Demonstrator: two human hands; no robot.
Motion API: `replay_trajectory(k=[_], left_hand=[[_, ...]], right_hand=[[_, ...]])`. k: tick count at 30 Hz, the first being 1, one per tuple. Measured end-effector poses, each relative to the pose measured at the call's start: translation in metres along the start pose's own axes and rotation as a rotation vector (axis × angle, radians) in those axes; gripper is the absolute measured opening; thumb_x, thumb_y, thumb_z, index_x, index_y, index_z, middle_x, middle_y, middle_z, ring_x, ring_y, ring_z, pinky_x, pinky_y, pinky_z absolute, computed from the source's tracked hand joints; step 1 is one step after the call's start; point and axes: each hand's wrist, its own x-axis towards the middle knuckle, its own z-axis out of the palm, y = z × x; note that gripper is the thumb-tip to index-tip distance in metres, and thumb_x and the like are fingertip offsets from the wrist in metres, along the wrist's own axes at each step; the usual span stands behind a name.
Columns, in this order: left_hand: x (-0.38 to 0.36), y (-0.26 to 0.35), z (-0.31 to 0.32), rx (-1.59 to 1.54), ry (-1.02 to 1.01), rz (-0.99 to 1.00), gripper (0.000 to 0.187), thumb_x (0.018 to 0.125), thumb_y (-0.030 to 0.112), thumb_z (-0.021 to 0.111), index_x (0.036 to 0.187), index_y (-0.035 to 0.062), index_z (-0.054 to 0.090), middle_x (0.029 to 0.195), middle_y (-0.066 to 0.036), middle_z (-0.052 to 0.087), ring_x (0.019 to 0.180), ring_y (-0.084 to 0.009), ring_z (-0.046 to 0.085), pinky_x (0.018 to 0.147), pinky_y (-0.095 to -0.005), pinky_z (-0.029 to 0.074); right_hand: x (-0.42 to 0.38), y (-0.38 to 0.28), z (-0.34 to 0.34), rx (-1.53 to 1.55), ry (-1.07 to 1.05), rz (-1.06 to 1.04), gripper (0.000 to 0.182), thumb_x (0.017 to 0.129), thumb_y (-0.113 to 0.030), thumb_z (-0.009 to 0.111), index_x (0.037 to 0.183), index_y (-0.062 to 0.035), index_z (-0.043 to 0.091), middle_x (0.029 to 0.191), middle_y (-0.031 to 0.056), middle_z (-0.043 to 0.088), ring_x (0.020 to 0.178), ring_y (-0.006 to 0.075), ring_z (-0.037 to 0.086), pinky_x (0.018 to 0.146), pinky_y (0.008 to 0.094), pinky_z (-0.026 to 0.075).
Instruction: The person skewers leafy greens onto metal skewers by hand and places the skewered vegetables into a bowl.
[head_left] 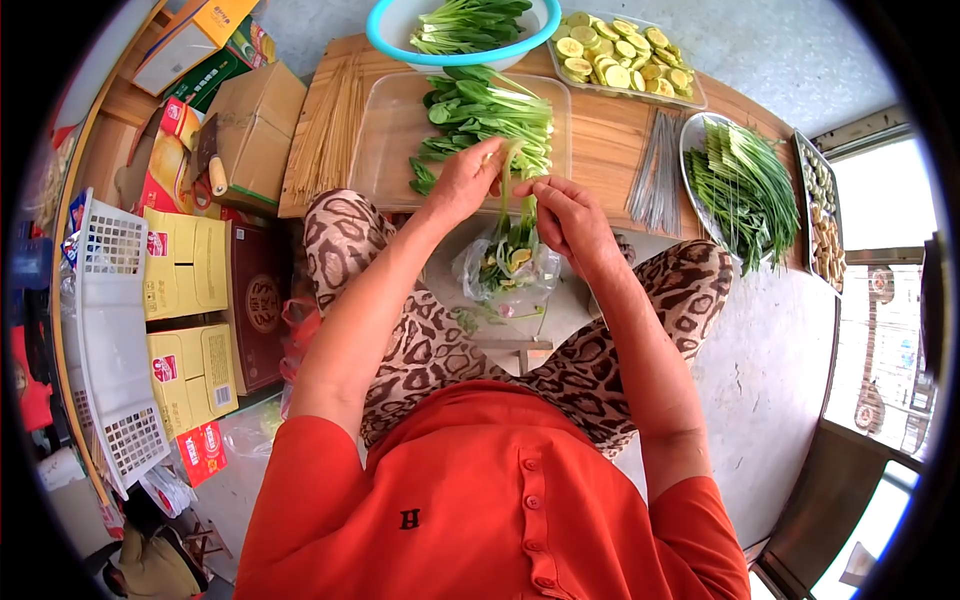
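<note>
While the left hand (pixel 466 186) pinches a green stalk (pixel 508 172), the right hand (pixel 574 220) has fingertips pressed together against it; it's right between them, near leafy greens (pixel 487 108) on the clear tray (pixel 385 145).

We see a pale grey floor (pixel 735 345) around a wood-grain desk (pixel 610 125) in a room lit by bright daylight from a window (pixel 885 205) at right. At left, stacked cartons (pixel 187 320) stand beside a white plastic rack (pixel 118 320), with a brown cardboard box (pixel 255 125) nearer the desk.
</note>
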Motion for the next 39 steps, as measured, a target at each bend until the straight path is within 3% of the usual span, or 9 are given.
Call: replay_trajectory(k=[3, 5, 6, 8, 9, 11, 14, 20, 39], left_hand=[[0.002, -0.006, 0.001, 0.172, 0.035, 0.145, 0.024, 0.098, 0.019, 0.048, 0.114, 0.0042, 0.058, 0.081, -0.002, 0.062, 0.072, -0.0120, 0.057, 0.068, -0.0270, 0.047], [0.007, -0.015, 0.000, 0.375, 0.191, 0.462, 0.024, 0.097, 0.019, 0.049, 0.114, 0.0051, 0.059, 0.082, -0.005, 0.063, 0.074, -0.0134, 0.057, 0.070, -0.0271, 0.047], [0.009, -0.014, -0.003, 0.374, 0.193, 0.462, 0.024, 0.097, 0.019, 0.049, 0.114, 0.0051, 0.059, 0.082, -0.005, 0.063, 0.074, -0.0134, 0.057, 0.070, -0.0271, 0.047], [0.010, -0.014, -0.010, 0.380, 0.323, 0.393, 0.024, 0.097, 0.020, 0.049, 0.112, 0.0042, 0.060, 0.078, -0.004, 0.061, 0.073, -0.0145, 0.058, 0.070, -0.0277, 0.047], [0.009, -0.011, -0.014, 0.287, 0.342, 0.224, 0.025, 0.097, 0.021, 0.048, 0.110, 0.0048, 0.061, 0.074, -0.003, 0.057, 0.070, -0.0118, 0.056, 0.063, -0.0263, 0.046], [0.002, 0.015, -0.024, 0.055, 0.270, -0.135, 0.023, 0.097, 0.021, 0.049, 0.111, 0.0060, 0.060, 0.071, -0.001, 0.054, 0.065, -0.0074, 0.052, 0.053, -0.0232, 0.040], [0.005, -0.002, -0.028, -0.190, 0.198, -0.297, 0.023, 0.096, 0.020, 0.051, 0.111, 0.0048, 0.058, 0.077, 0.000, 0.056, 0.062, -0.0050, 0.048, 0.047, -0.0205, 0.033], [0.005, -0.008, -0.033, -0.592, -0.014, -0.238, 0.024, 0.094, 0.020, 0.054, 0.111, 0.0033, 0.058, 0.093, 0.001, 0.058, 0.069, -0.0041, 0.048, 0.053, -0.0195, 0.034], [0.004, 0.007, -0.042, -0.513, -0.306, -0.345, 0.025, 0.092, 0.027, 0.053, 0.109, 0.0100, 0.060, 0.099, 0.004, 0.061, 0.075, 0.0001, 0.050, 0.051, -0.0152, 0.028]], right_hand=[[0.002, 0.002, -0.002, 0.005, 0.016, 0.003, 0.024, 0.097, -0.019, 0.043, 0.099, -0.0003, 0.059, 0.047, -0.0031, 0.037, 0.037, 0.0061, 0.028, 0.035, 0.0230, 0.022], [0.004, 0.004, -0.001, 0.001, 0.064, -0.013, 0.026, 0.098, -0.019, 0.042, 0.102, 0.0006, 0.059, 0.047, -0.0035, 0.035, 0.035, 0.0061, 0.024, 0.035, 0.0223, 0.019], [0.004, 0.003, -0.003, 0.001, 0.064, -0.013, 0.026, 0.098, -0.019, 0.042, 0.102, 0.0006, 0.059, 0.047, -0.0035, 0.035, 0.035, 0.0061, 0.024, 0.035, 0.0223, 0.019], [0.004, 0.000, -0.008, -0.010, 0.083, -0.020, 0.026, 0.097, -0.019, 0.043, 0.101, 0.0010, 0.060, 0.048, -0.0029, 0.038, 0.037, 0.0061, 0.029, 0.035, 0.0224, 0.021], [0.003, -0.001, -0.010, -0.011, 0.083, -0.019, 0.026, 0.097, -0.019, 0.043, 0.101, 0.0010, 0.060, 0.048, -0.0029, 0.038, 0.037, 0.0061, 0.029, 0.035, 0.0224, 0.021], [0.003, -0.003, -0.013, 0.005, 0.111, -0.023, 0.027, 0.097, -0.019, 0.043, 0.102, 0.0015, 0.060, 0.048, -0.0028, 0.038, 0.037, 0.0063, 0.028, 0.035, 0.0222, 0.021], [0.003, -0.003, -0.013, 0.000, 0.108, -0.028, 0.027, 0.097, -0.019, 0.043, 0.102, 0.0015, 0.060, 0.048, -0.0028, 0.038, 0.037, 0.0063, 0.028, 0.035, 0.0222, 0.021], [0.000, -0.001, -0.006, -0.016, 0.033, -0.005, 0.026, 0.097, -0.019, 0.044, 0.101, 0.0013, 0.060, 0.047, -0.0026, 0.038, 0.036, 0.0059, 0.028, 0.035, 0.0220, 0.021], [-0.015, -0.009, 0.006, -0.172, -0.138, 0.091, 0.026, 0.098, -0.020, 0.044, 0.100, -0.0025, 0.063, 0.048, -0.0049, 0.038, 0.040, 0.0044, 0.031, 0.040, 0.0221, 0.024]])
